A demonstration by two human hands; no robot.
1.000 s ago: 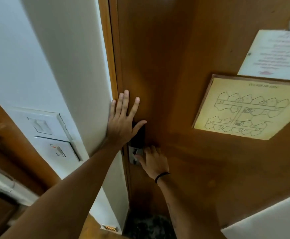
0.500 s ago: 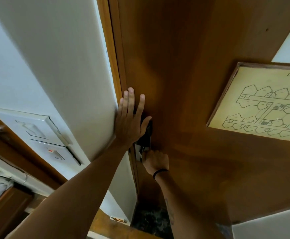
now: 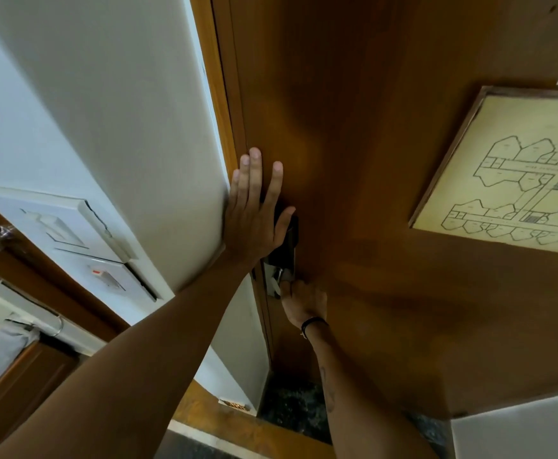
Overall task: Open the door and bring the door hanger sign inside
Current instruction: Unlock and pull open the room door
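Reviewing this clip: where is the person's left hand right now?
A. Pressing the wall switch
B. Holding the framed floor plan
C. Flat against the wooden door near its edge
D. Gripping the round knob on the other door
C: the left hand lies open, fingers spread, on the wooden door just above the lock.

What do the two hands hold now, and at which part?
Left hand holds nothing; it lies flat on the door. Right hand grips the lock handle at its lower end.
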